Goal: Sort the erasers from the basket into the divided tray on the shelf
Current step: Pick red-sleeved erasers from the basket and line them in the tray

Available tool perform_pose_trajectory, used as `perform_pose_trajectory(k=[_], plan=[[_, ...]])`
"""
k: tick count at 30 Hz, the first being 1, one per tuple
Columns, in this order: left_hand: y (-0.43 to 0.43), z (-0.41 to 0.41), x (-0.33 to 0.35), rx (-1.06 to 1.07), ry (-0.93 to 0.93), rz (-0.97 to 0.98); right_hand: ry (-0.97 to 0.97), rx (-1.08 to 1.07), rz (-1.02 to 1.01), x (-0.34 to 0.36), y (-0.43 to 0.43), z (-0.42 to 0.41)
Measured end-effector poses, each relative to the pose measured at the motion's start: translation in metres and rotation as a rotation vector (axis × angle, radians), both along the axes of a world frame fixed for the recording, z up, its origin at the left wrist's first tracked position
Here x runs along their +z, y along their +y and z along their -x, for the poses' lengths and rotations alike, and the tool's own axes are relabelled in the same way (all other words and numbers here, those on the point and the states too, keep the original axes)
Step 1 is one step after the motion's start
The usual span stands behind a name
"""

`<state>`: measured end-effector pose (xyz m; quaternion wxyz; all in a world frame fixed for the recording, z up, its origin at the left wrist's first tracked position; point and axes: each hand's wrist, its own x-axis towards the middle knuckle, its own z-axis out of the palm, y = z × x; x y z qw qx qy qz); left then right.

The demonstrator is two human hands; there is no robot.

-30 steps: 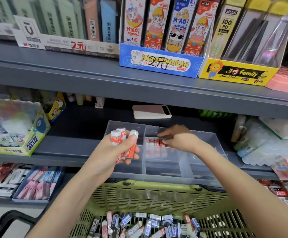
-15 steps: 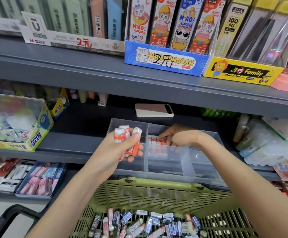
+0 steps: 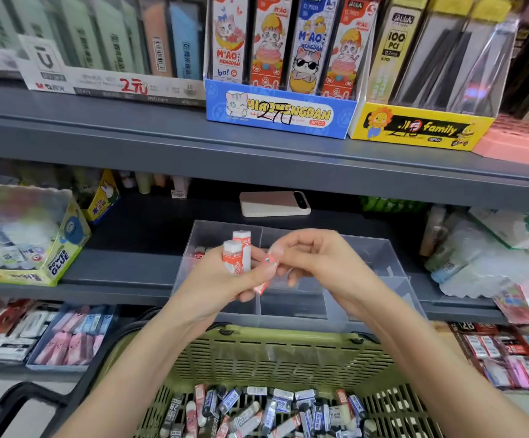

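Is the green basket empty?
No, the green basket has a heap of wrapped erasers lying across its bottom.

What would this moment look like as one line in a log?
stage: sorting over divided tray | left grip: holds red erasers | right grip: pinches one eraser from that bunch | basket: loose erasers inside

- Phone (image 3: 274,203), pinkish back up, lies flat straight ahead of you.
- Blue Miao Mengdan box (image 3: 280,112) up top; yellow family box (image 3: 421,128) just beside it, rt side.
- Power Glue box (image 3: 29,238) on your left.
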<state>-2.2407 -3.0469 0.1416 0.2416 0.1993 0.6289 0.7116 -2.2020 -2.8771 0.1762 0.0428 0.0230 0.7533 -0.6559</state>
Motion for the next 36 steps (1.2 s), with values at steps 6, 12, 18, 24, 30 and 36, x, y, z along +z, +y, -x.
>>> perform_pose_trajectory(k=[6, 12, 18, 24, 30, 36], plan=[[-0.009, 0.001, 0.003, 0.226, 0.004, 0.138, 0.077, -0.444, -0.075, 0.007, 0.052, 0.013], [-0.055, 0.011, 0.0, 0.605, 0.207, 0.268, 0.044, -0.369, 0.031, -0.008, 0.003, 0.04], [-0.067, 0.017, -0.025, 0.644, 0.277, 0.612, 0.081, -0.15, -0.784, -0.026, -0.056, 0.081], [-0.074, 0.019, -0.029, 0.37, 0.148, 0.584, -0.054, -0.07, -0.845, -0.029, -0.065, 0.083], [-0.076, 0.016, -0.027, 0.321, 0.073, 0.501, -0.188, -0.089, -0.549, -0.027, -0.057, 0.08], [-0.068, -0.002, -0.031, 0.29, 0.053, 0.471, -0.292, -0.026, -0.519, -0.031, -0.051, 0.084]])
